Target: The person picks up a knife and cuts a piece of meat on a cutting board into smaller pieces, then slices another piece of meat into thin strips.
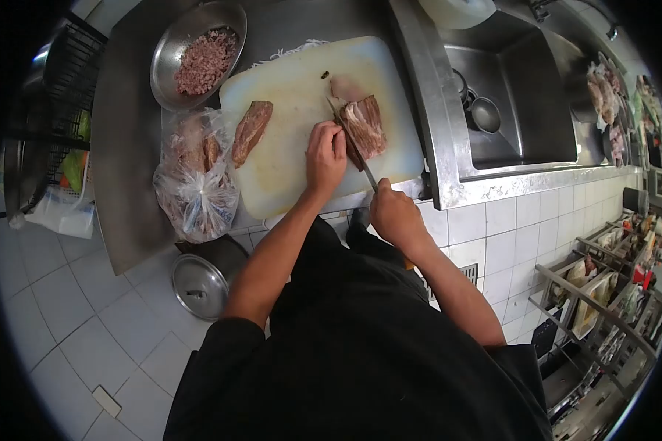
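Observation:
My right hand is closed round the handle of a knife, whose blade runs up along the left side of a browned meat block. My left hand has its fingers bent together at the blade's left side, by the block's edge; whether they grip a piece there is hidden. Both are over a pale cutting board. A long strip of meat lies at the board's left, and a thin pale piece lies just above the block.
A steel bowl of minced meat stands at the upper left, above a tied plastic bag of meat. To the right is a steel sink holding a ladle. A lidded pot is below the counter's left part.

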The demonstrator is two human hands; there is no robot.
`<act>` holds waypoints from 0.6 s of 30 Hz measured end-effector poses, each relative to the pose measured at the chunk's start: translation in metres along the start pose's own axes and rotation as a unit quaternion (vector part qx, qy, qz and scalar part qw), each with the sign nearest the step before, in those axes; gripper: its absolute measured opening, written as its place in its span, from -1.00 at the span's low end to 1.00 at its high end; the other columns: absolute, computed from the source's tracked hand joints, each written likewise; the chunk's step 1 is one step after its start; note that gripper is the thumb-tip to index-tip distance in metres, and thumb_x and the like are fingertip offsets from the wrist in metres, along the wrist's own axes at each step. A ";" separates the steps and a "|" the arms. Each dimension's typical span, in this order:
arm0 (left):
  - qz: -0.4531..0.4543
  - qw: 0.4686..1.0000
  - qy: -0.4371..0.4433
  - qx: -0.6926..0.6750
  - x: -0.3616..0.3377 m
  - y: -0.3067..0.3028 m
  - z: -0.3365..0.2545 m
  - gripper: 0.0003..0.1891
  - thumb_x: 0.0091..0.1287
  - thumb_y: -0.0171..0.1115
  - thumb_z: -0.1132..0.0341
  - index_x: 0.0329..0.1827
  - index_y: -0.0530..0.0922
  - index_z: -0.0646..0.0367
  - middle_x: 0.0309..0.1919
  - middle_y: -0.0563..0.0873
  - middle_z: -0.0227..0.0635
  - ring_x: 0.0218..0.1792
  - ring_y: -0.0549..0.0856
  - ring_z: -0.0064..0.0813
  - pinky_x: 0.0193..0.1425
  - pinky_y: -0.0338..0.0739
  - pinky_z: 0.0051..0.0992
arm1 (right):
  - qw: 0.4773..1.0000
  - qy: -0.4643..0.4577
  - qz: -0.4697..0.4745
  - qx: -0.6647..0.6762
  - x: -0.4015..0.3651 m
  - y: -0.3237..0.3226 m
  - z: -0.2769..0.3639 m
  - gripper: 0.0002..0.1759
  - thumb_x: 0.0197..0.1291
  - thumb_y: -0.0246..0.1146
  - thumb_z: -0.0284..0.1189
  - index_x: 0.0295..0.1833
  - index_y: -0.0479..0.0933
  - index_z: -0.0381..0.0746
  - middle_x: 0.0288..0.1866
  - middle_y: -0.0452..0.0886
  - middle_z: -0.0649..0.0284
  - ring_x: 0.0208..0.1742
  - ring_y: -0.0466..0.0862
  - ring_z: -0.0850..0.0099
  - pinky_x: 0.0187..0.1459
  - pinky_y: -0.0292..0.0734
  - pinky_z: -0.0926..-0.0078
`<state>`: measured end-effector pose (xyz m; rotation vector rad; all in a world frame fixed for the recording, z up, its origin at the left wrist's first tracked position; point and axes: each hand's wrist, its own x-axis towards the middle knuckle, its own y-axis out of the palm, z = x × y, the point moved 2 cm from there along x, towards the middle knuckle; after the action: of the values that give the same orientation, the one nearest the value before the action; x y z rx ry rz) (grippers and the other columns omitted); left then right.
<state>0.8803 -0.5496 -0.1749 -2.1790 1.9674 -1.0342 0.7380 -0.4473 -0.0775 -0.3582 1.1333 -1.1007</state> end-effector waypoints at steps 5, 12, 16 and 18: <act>0.001 1.000 0.024 0.006 -0.001 -0.001 0.000 -0.90 0.39 0.26 0.56 -0.11 0.54 0.32 -0.08 0.68 -0.09 -0.16 0.71 -0.10 -0.07 0.64 -0.30 | 1.000 0.009 0.004 0.006 0.002 0.001 0.002 -0.75 0.27 0.05 -0.51 0.00 0.40 -0.43 -0.18 0.70 -0.34 -0.05 0.74 -0.26 0.06 0.64 -0.13; 0.018 1.000 0.007 0.024 0.007 -0.004 -0.006 -0.93 0.35 0.28 0.52 -0.21 0.54 0.28 -0.14 0.68 -0.10 -0.12 0.68 0.01 -0.02 0.60 -0.15 | 1.000 -0.021 -0.011 -0.013 0.027 0.006 0.005 -0.71 0.29 0.03 -0.51 0.05 0.39 -0.46 -0.18 0.70 -0.33 -0.07 0.74 -0.27 0.06 0.63 -0.13; 0.011 1.000 0.004 0.014 0.005 -0.005 0.001 -0.93 0.37 0.25 0.49 -0.23 0.53 0.26 -0.15 0.66 -0.08 -0.08 0.66 0.05 0.02 0.58 -0.10 | 0.992 -0.075 -0.095 0.024 0.063 0.022 0.004 -0.73 0.35 0.09 -0.43 -0.01 0.37 -0.46 -0.30 0.67 -0.38 -0.20 0.70 -0.35 -0.09 0.60 -0.27; 0.007 1.000 -0.008 -0.005 0.003 0.000 -0.001 -0.93 0.38 0.25 0.49 -0.23 0.52 0.27 -0.13 0.65 -0.06 -0.08 0.65 0.07 0.03 0.58 -0.10 | 0.995 -0.060 -0.082 0.021 0.058 0.019 -0.006 -0.72 0.35 0.08 -0.42 0.00 0.36 -0.44 -0.30 0.68 -0.35 -0.19 0.70 -0.34 -0.07 0.59 -0.25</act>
<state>0.8802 -0.5522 -0.1728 -2.1674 1.9820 -1.0035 0.7431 -0.4854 -0.1249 -0.4851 0.9868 -1.2274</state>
